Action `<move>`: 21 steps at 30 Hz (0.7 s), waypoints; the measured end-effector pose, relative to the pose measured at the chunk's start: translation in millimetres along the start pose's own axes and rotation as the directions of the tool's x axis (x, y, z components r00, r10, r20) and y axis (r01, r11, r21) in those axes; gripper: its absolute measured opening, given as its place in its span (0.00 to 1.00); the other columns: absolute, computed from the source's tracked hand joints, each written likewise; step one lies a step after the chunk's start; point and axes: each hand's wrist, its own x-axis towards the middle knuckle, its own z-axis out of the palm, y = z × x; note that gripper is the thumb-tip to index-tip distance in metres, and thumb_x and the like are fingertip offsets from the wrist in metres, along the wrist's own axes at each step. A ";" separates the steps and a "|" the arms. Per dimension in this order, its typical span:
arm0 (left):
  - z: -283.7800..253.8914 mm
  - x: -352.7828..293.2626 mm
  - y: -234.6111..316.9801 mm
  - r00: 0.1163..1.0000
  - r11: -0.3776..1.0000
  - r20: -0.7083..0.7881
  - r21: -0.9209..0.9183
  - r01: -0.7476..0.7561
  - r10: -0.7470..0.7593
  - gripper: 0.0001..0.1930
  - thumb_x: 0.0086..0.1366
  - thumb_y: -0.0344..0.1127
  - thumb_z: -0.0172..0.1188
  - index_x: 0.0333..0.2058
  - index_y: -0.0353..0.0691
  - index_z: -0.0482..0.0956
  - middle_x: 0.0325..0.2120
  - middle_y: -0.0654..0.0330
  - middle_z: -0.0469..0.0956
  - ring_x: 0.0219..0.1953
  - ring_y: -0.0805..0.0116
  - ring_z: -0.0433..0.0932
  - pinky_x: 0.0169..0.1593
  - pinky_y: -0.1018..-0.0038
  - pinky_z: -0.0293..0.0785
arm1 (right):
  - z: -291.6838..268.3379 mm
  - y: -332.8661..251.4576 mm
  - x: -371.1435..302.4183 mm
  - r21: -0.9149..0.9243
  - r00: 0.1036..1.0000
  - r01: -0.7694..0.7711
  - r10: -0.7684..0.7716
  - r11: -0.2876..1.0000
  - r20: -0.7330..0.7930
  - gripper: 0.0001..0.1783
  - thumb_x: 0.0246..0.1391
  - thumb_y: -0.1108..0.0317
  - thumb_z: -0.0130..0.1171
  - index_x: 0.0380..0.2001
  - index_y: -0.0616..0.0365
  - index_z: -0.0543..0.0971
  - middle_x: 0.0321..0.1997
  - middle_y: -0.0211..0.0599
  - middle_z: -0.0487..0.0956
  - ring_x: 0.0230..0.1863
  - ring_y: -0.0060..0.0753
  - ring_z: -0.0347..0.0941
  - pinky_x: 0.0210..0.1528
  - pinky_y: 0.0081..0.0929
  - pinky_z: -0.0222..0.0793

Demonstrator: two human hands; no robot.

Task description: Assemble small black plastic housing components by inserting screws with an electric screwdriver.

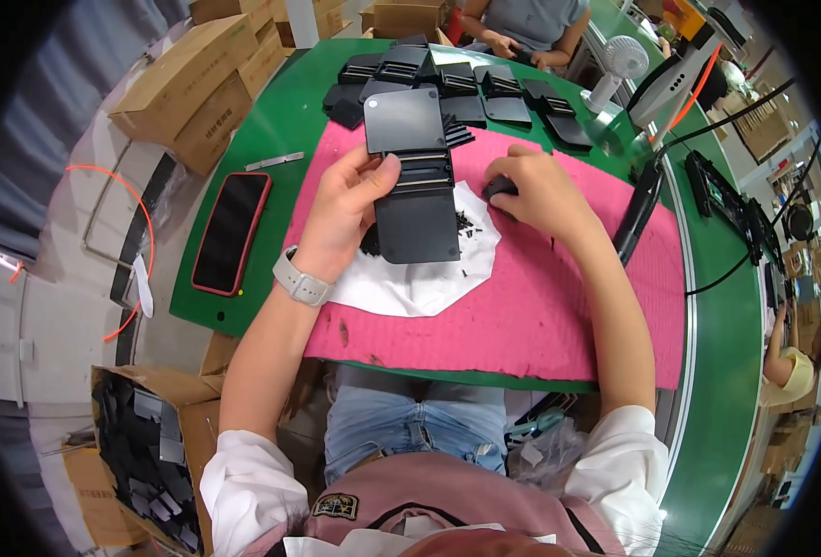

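Observation:
My left hand (344, 206) grips a black hinged plastic part (413, 176) by its left edge and holds it up over a white sheet (420, 278) strewn with small black screws (466, 223). The part has two flat plates joined by a ribbed middle. My right hand (533, 190) rests on the pink mat (540, 306) to the right, with its fingers closed over a small black object that is mostly hidden. A pale watch sits on my left wrist.
Several more black hinged parts (457, 84) lie stacked at the mat's far edge. A phone in a red case (231, 232) lies on the green table at left. A small white fan (622, 61), cardboard boxes (197, 88), and a box of black parts (146, 446) are around. Another person sits opposite.

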 end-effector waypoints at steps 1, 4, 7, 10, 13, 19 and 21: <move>2.0 -0.6 -0.1 1.000 1.000 0.003 0.000 -0.001 0.001 0.17 0.64 0.38 0.57 0.48 0.35 0.72 0.37 0.63 0.77 0.38 0.77 0.76 0.40 0.80 0.72 | -1.5 6.7 0.2 0.028 0.999 -0.005 0.006 1.000 -0.043 0.12 0.36 0.73 0.65 0.28 0.63 0.78 0.30 0.41 0.77 0.32 0.42 0.75 0.35 0.32 0.71; 2.7 -2.7 -1.2 0.999 0.999 0.007 0.003 -0.043 0.043 0.17 0.63 0.37 0.59 0.48 0.35 0.72 0.38 0.62 0.77 0.38 0.76 0.76 0.41 0.79 0.73 | -19.4 0.7 -0.6 0.226 0.985 -0.160 0.172 0.961 -0.035 0.09 0.38 0.72 0.64 0.25 0.66 0.78 0.25 0.43 0.77 0.25 0.37 0.77 0.27 0.30 0.71; -1.6 -2.1 -7.7 0.998 0.995 -0.002 0.080 -0.058 0.059 0.19 0.62 0.37 0.60 0.48 0.35 0.71 0.39 0.61 0.77 0.39 0.75 0.76 0.42 0.79 0.72 | -24.0 -2.6 -4.1 0.525 0.954 -0.198 0.285 0.828 -0.089 0.10 0.45 0.70 0.63 0.23 0.67 0.76 0.21 0.41 0.77 0.18 0.27 0.76 0.17 0.22 0.67; -3.8 -1.1 -14.1 0.992 0.980 0.001 0.155 -0.128 0.130 0.19 0.61 0.37 0.62 0.48 0.35 0.71 0.40 0.60 0.77 0.39 0.76 0.75 0.44 0.80 0.72 | -21.1 -18.3 -6.2 0.980 0.900 0.092 0.406 0.177 -0.157 0.10 0.52 0.67 0.61 0.28 0.64 0.74 0.23 0.36 0.77 0.20 0.26 0.76 0.20 0.17 0.69; 2.6 -1.4 -18.0 0.990 0.980 0.029 0.137 -0.143 0.140 0.21 0.59 0.37 0.64 0.48 0.34 0.71 0.40 0.60 0.76 0.40 0.76 0.74 0.45 0.80 0.71 | -1.9 -54.4 -8.4 0.992 0.903 0.114 0.411 0.060 -0.129 0.10 0.52 0.68 0.61 0.28 0.64 0.74 0.25 0.38 0.77 0.24 0.31 0.79 0.23 0.18 0.72; 10.3 -8.2 -13.3 0.978 0.973 0.063 0.106 -0.207 0.201 0.22 0.58 0.35 0.65 0.48 0.34 0.70 0.41 0.58 0.76 0.43 0.73 0.74 0.47 0.77 0.72 | 9.0 -75.4 -10.9 0.983 0.895 0.086 0.420 0.164 -0.149 0.11 0.51 0.69 0.62 0.30 0.65 0.73 0.24 0.34 0.76 0.23 0.26 0.77 0.23 0.18 0.70; 11.2 -8.8 -13.7 0.977 0.971 0.060 0.116 -0.211 0.205 0.21 0.58 0.35 0.65 0.47 0.34 0.70 0.41 0.58 0.76 0.43 0.73 0.75 0.47 0.77 0.72 | 19.3 -68.0 -7.3 0.883 0.857 0.111 0.406 0.456 -0.318 0.12 0.49 0.69 0.64 0.31 0.65 0.73 0.24 0.35 0.75 0.23 0.24 0.75 0.23 0.19 0.69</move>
